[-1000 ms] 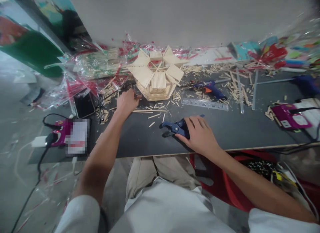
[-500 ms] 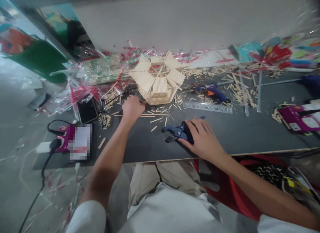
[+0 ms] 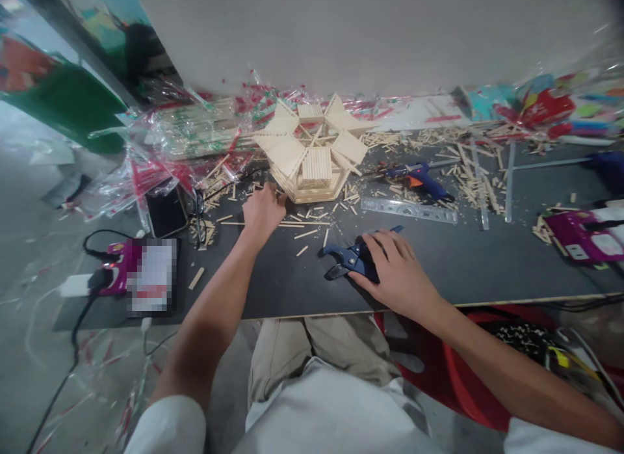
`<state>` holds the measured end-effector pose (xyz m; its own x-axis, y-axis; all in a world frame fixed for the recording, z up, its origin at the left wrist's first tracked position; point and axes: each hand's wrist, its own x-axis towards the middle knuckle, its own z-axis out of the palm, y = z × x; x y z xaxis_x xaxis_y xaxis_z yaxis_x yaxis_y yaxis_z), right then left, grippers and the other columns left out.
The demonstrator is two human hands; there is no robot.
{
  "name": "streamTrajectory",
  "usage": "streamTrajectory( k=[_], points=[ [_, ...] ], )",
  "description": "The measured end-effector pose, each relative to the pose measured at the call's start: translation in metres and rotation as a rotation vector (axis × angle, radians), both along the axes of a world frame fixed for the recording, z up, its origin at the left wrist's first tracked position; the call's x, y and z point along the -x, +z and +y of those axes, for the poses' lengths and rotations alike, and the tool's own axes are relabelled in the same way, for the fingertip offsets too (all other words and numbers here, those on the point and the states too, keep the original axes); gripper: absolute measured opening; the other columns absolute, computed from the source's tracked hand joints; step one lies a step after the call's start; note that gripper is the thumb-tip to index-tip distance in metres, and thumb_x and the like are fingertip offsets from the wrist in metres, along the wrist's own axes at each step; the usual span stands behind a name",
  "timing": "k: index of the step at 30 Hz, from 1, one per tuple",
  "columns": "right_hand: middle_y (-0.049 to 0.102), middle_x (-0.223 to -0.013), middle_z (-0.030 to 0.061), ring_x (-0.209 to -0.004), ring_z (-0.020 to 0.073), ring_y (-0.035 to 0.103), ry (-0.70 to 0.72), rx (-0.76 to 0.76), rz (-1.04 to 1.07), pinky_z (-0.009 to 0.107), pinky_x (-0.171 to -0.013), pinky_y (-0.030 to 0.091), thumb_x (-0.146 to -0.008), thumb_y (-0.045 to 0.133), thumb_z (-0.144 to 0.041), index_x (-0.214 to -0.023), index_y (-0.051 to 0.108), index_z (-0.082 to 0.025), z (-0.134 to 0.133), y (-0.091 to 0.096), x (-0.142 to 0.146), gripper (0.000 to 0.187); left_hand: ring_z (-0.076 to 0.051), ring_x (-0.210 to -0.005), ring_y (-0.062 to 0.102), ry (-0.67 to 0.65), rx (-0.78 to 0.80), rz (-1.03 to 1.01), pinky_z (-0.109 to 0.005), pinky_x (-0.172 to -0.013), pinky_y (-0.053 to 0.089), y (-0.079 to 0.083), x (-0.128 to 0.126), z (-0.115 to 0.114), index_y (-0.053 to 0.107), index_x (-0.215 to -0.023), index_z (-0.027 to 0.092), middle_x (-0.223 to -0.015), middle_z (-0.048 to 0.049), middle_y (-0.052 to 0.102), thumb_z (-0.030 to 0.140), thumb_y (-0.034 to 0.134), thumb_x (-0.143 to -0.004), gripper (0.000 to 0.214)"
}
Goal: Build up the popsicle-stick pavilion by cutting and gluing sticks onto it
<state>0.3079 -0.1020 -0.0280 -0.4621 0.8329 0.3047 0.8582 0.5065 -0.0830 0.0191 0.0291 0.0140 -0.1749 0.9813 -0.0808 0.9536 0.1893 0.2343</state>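
Bench (image 3: 487,259): dark top, layout much as a second ago; only the left arm shows a shift, a little rightward, closer to the model.
Bin (image 3: 68,109): green, far left, tilted in view; an orange-red mass (image 3: 24,60) shows at its mouth, too blurred to identify.
Pack (image 3: 195,125): clear wrap at the back left, many pale sticks inside; other torn wrap lies about it.
Model (image 3: 316,164): pale sticks built into a many-sided base with panels flaring outward; stands on the bench, ahead of and between the hands.
Left hand (image 3: 263,210): just beside the model's front left corner, over the near ends of loose sticks. Fingers curled; cannot tell whether they pinch anything.
Right hand (image 3: 397,265): fingers wrapped over the handles of the cutter (image 3: 351,259), which lies on the bench near its front edge. Its blades stand parted with no stick between them; judged: no cut under way, left hand the active one.
Long sticks (image 3: 316,224): in front of the model, partly behind the left hand.
Wood piece (image 3: 196,278): left of the left forearm (image 3: 219,298), now uncovered by the arm's shift.
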Motion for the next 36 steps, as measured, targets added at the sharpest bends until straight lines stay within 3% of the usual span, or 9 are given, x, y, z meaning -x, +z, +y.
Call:
streamTrajectory(
  k=[5, 9, 14, 18, 21, 25, 28, 33, 36],
  points=[
    [0.062, -0.145, 0.0291, -0.141, 0.0458, 0.056, -0.001, 0.149, 0.106, 0.066, -0.118, 0.048, -0.106, 0.05, -0.064, -0.152, 0.055, -0.008, 0.003, 0.002, -0.004, 0.072, -0.04, -0.12, 0.073, -0.041, -0.002, 0.006, -0.048, -0.097, 0.057, -0.002, 0.001, 0.001, 0.067, -0.141, 0.017, -0.122, -0.021, 0.079, 0.041, 0.047, -0.105, 0.047],
    [0.072, -0.139, 0.0193, -0.13, 0.0341, 0.069, -0.025, 0.224, 0.358, 0.052, -0.112, 0.054, -0.113, 0.039, -0.05, -0.14, 0.066, -0.02, 0.047, 0.017, -0.029, 0.049, -0.04, -0.122, 0.072, -0.088, 0.002, 0.002, -0.048, -0.098, 0.056, -0.004, 0.005, 0.0, 0.066, -0.143, 0.017, -0.122, -0.0213, 0.079, 0.037, 0.045, -0.105, 0.048],
    [0.073, -0.13, 0.0287, -0.127, 0.0364, 0.067, -0.495, 0.051, 0.211, 0.043, -0.109, 0.047, -0.095, 0.074, -0.033, -0.134, 0.073, -0.005, 0.134, 0.023, -0.069, 0.048, -0.038, -0.12, 0.074, -0.148, 0.026, 0.016, -0.046, -0.098, 0.057, -0.006, 0.012, -0.003, 0.065, -0.146, 0.017, -0.12, -0.0206, 0.08, 0.032, 0.046, -0.103, 0.049],
    [0.073, -0.12, 0.0392, -0.116, 0.0385, 0.068, -0.617, 0.067, 0.15, 0.045, -0.094, 0.046, -0.089, 0.081, -0.036, -0.128, 0.073, 0.007, 0.169, 0.012, -0.087, 0.059, -0.037, -0.123, 0.074, -0.185, 0.02, 0.018, -0.045, -0.101, 0.056, -0.007, 0.015, -0.003, 0.065, -0.147, 0.018, -0.121, -0.0188, 0.08, 0.034, 0.047, -0.105, 0.048],
    [0.077, -0.102, 0.0285, -0.086, 0.0286, 0.068, -0.669, 0.075, 0.126, 0.04, -0.076, 0.043, -0.085, 0.083, -0.039, -0.109, 0.078, -0.004, 0.174, 0.006, -0.093, 0.042, -0.037, -0.123, 0.074, -0.182, 0.015, -0.033, -0.044, -0.102, 0.056, -0.009, 0.017, -0.001, 0.065, -0.147, 0.021, -0.119, -0.0158, 0.082, 0.042, 0.053, -0.105, 0.049],
    [0.068, -0.068, 0.0112, -0.056, 0.0183, 0.046, -0.742, 0.099, 0.102, 0.038, -0.063, 0.035, -0.076, 0.088, -0.04, -0.074, 0.07, -0.02, 0.174, 0.009, -0.098, 0.027, -0.037, -0.124, 0.073, -0.147, 0.016, -0.115, -0.043, -0.101, 0.056, -0.01, 0.02, 0.002, 0.068, -0.145, 0.023, -0.117, -0.0129, 0.083, 0.048, 0.062, -0.103, 0.05],
    [0.072, -0.076, 0.0133, -0.059, 0.0167, 0.046, -0.729, 0.061, 0.135, 0.038, -0.065, 0.037, -0.077, 0.089, -0.038, -0.086, 0.076, -0.015, 0.175, 0.022, -0.096, 0.028, -0.037, -0.123, 0.073, -0.139, 0.016, -0.136, -0.044, -0.1, 0.056, -0.01, 0.02, 0.002, 0.07, -0.142, 0.024, -0.118, -0.013, 0.083, 0.045, 0.061, -0.104, 0.045],
    [0.08, -0.107, 0.0222, -0.083, 0.0178, 0.067, -0.706, -0.059, 0.397, 0.035, -0.073, 0.047, -0.082, 0.089, -0.024, -0.124, 0.074, -0.003, 0.186, 0.062, -0.081, 0.05, -0.037, -0.123, 0.073, -0.154, 0.027, -0.116, -0.044, -0.1, 0.056, -0.009, 0.02, 0.001, 0.07, -0.143, 0.024, -0.117, -0.0139, 0.082, 0.044, 0.059, -0.105, 0.044],
    [0.078, -0.118, 0.0219, -0.095, 0.0162, 0.072, -0.532, -0.08, 0.535, 0.034, -0.078, 0.05, -0.087, 0.086, -0.026, -0.135, 0.064, -0.003, 0.188, 0.091, -0.064, 0.058, -0.035, -0.123, 0.073, -0.167, 0.034, -0.109, -0.042, -0.101, 0.055, -0.008, 0.019, 0.001, 0.069, -0.144, 0.024, -0.117, -0.0136, 0.082, 0.043, 0.058, -0.106, 0.045]
  ],
)
